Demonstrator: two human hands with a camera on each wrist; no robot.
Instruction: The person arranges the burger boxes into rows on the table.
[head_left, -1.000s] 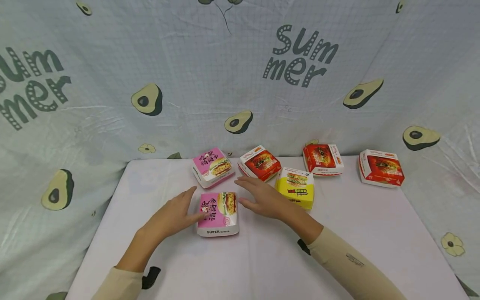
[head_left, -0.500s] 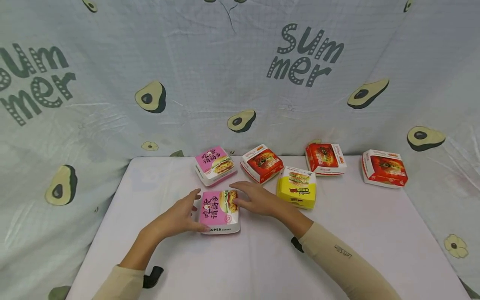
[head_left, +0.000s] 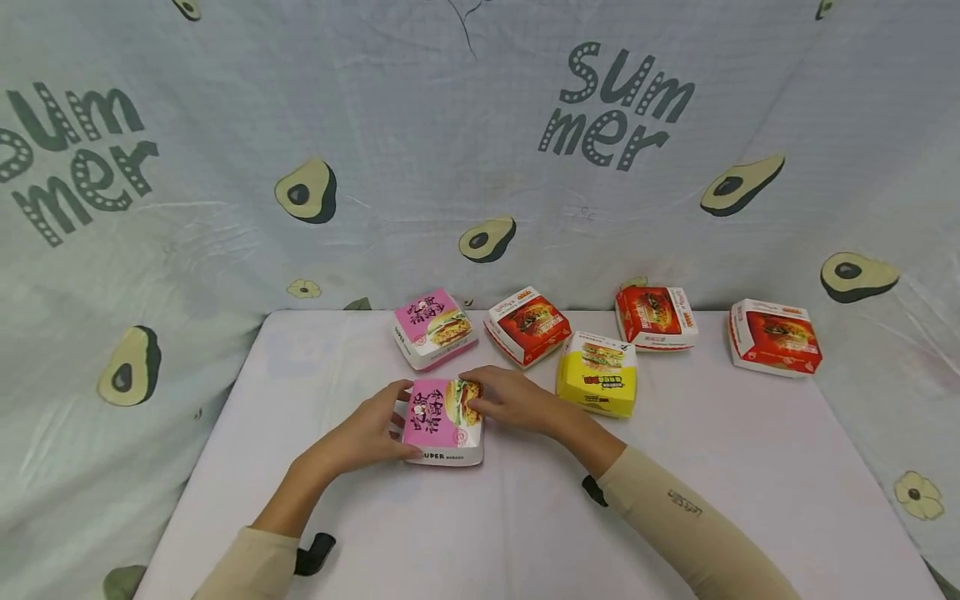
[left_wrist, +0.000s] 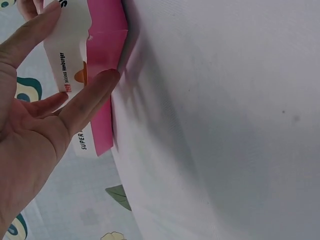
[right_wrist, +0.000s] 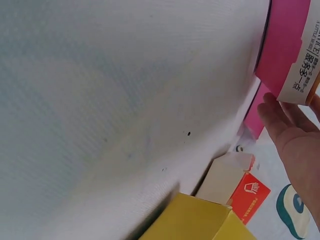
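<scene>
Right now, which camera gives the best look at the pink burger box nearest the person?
The head view: it shows most of the pink burger box's printed top and its lettered front. The left wrist view shows a side, partly covered and cut off; the right wrist view shows only a cropped corner at the frame's edge.

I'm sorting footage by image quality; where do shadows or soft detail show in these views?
Head: even light, no strong glare, faint shadows; the front pink burger box looks clear, bar its smallest print. Left wrist: a broad soft shadow lies on the white tabletop beside the left hand. Right wrist: dimmer, tabletop detail soft; darker shadow edges the yellow burger box.
</scene>
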